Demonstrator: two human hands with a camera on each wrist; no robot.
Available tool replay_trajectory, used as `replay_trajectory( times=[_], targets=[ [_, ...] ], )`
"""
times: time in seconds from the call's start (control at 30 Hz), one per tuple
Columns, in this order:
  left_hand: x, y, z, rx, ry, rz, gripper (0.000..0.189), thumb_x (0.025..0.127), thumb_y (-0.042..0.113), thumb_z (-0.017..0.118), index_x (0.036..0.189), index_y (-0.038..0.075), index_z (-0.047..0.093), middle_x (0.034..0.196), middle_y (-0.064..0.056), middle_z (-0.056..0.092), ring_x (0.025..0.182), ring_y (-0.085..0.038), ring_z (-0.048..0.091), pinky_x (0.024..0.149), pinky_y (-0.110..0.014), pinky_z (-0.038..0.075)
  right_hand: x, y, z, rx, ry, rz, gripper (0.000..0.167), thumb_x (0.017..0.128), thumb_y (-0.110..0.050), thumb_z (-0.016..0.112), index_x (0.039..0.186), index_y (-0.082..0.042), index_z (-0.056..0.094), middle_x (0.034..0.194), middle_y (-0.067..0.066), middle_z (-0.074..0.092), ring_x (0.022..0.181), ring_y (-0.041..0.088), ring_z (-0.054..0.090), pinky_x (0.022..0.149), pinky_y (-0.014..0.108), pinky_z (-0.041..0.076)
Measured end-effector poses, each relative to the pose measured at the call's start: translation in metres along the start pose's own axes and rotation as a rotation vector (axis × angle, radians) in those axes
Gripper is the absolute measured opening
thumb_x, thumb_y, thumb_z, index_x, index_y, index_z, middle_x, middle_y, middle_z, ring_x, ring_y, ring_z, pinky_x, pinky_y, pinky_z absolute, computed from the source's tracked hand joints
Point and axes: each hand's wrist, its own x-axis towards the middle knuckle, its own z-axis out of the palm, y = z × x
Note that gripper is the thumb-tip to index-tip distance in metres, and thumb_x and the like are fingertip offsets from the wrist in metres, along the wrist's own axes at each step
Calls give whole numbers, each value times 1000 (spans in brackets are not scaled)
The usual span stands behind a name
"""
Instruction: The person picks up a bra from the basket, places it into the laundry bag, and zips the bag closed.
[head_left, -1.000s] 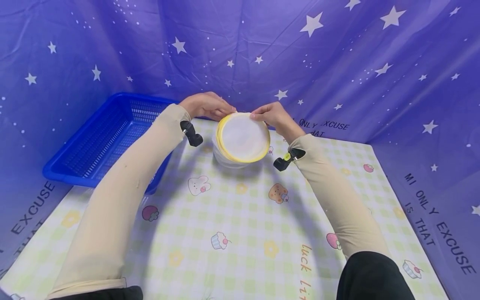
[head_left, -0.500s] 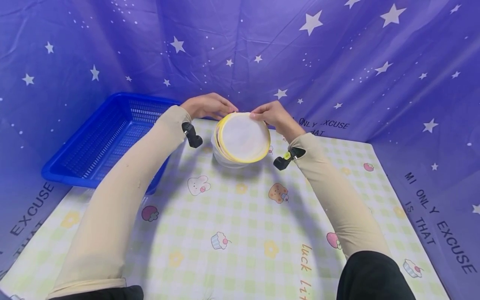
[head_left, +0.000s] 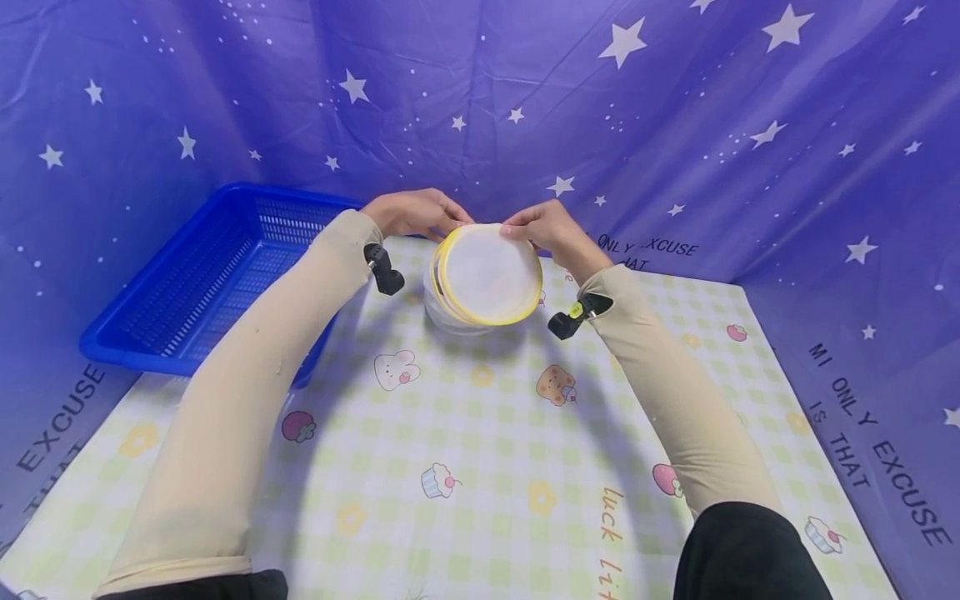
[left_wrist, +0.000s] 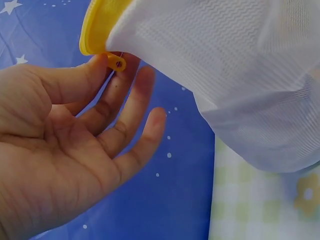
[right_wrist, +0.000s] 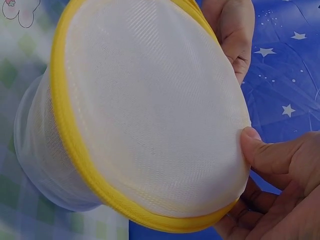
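On the left, a blue basket (head_left: 232, 283) full of little holes sits by the purple-blue curtain (head_left: 465, 67), which has white stars. Next comes a long tan sleeve (head_left: 247, 375) on the person's left arm, with a small black camera (head_left: 384, 271) at the wrist. The left hand (head_left: 420, 212) is just past the basket. Its thumb and a finger pinch the little yellow zipper pull (left_wrist: 116, 62), while its other fingers are loose, a bit bent and spread apart.

In the middle, near the back of the table, is a round white mesh bag (head_left: 492, 275) with a yellow edge (right_wrist: 62, 110). It tips so its flat round face looks toward the person. One cannot tell if its bottom touches the checked cloth (head_left: 487, 433) under it.

To the right, the right hand (head_left: 551, 229) holds the top of the bag, with its thumb on the white face and its fingers behind. Another black camera (head_left: 570, 318) is on that wrist, and another tan sleeve covers that arm.
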Motion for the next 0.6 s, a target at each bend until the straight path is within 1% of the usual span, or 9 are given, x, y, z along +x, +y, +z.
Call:
replay_trajectory(
  times=[0.1, 0.17, 0.27, 0.37, 0.47, 0.53, 0.6],
  targets=[
    [-1, -2, -1, 17, 23, -2, 39, 106, 7, 49, 144, 2, 55, 143, -9, 57, 129, -17, 51, 115, -37, 45, 0, 0, 0, -1, 0, 7, 32, 98, -20, 71, 125, -4, 72, 138, 11, 63, 125, 24, 57, 110, 43, 50],
    [-3, -3, -2, 24, 42, -5, 39, 106, 10, 51, 144, 3, 56, 135, -5, 60, 121, -14, 54, 112, -34, 47, 1, 0, 0, -1, 3, 11, 32, 98, -21, 71, 125, -5, 72, 138, 11, 63, 125, 24, 57, 110, 43, 51],
    [-6, -3, -2, 0, 86, -1, 37, 106, 14, 54, 141, 5, 59, 122, -1, 65, 109, -12, 58, 108, -33, 49, 1, 0, 0, -1, 10, 16, 32, 98, -21, 71, 125, -5, 72, 139, 10, 63, 125, 24, 57, 109, 42, 51],
    [-9, -3, -2, -41, 139, 11, 35, 105, 18, 58, 137, 5, 62, 114, 1, 68, 105, -13, 62, 109, -34, 50, 1, -1, 0, -1, 12, 20, 32, 97, -21, 71, 125, -6, 72, 140, 10, 62, 123, 23, 58, 109, 42, 51],
    [-10, -2, -1, -78, 173, 22, 36, 103, 19, 62, 136, 4, 63, 120, -3, 70, 111, -17, 65, 110, -35, 50, 0, -1, 0, -3, 12, 20, 32, 97, -21, 71, 126, -5, 72, 140, 10, 62, 120, 22, 58, 108, 42, 52],
    [-10, -1, -1, -87, 185, 22, 37, 102, 20, 64, 135, 4, 63, 127, -5, 69, 116, -19, 65, 111, -35, 50, 0, -2, 0, -6, 15, 18, 32, 97, -21, 71, 125, -5, 72, 140, 10, 62, 118, 22, 59, 106, 41, 54],
    [-10, -1, -1, -94, 192, 20, 38, 101, 20, 65, 136, 4, 63, 130, -6, 68, 119, -19, 65, 111, -35, 50, -1, -2, 0, -9, 18, 15, 32, 97, -21, 71, 125, -4, 72, 139, 10, 62, 116, 21, 59, 104, 41, 55]
  ],
)
